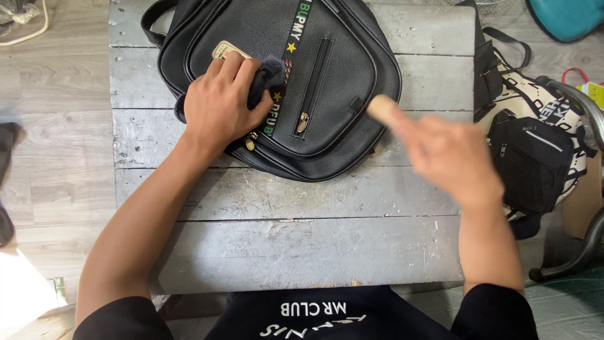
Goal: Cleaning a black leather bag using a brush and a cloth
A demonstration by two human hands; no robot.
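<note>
A black leather backpack (343,38) lies flat on a weathered grey plank table (302,245). It has a vertical zip pocket and a striped ribbon with stars down its front. My left hand (220,104) presses a dark cloth (267,75) against the backpack's left front, beside a small tan label. My right hand (450,154) is blurred at the bag's right edge, one finger stretched toward the backpack and nothing in its grip.
Right of the table, a cream printed bag (535,88) with a black pouch (535,157) hangs on a metal chair frame (582,252). A teal object (566,16) sits at the top right. Grey wooden floor lies to the left.
</note>
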